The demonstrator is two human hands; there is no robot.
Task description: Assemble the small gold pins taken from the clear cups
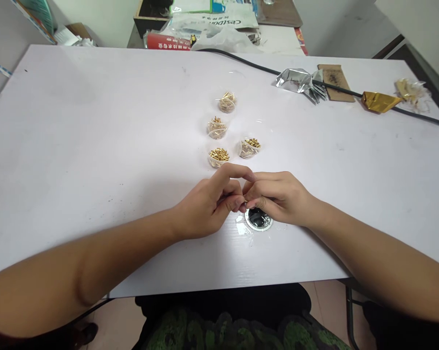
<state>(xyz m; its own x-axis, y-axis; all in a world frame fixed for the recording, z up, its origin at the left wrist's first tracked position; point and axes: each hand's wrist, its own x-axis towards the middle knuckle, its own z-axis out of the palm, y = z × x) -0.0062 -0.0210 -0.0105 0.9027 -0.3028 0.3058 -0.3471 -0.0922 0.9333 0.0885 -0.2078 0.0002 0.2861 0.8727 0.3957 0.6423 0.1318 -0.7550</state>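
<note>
My left hand (212,201) and my right hand (276,197) meet fingertip to fingertip low over the white table (95,136). Both are closed in a pinch on a tiny gold-coloured part (245,202) between them, too small to name. Just below the fingers sits a small round dish with a dark inside (259,219), partly covered by my right hand. Beyond the hands stand several small clear cups of gold pins: one (218,156) nearest, one (249,147) to its right, one (217,127) behind, and one (227,102) farthest.
A black cable (263,68) runs across the far right of the table. Beside it lie a crumpled silver foil bag (299,81), a brown card (335,82), a gold foil bag (380,101) and a clear wrapper (411,90). Boxes and bags crowd the space behind the table.
</note>
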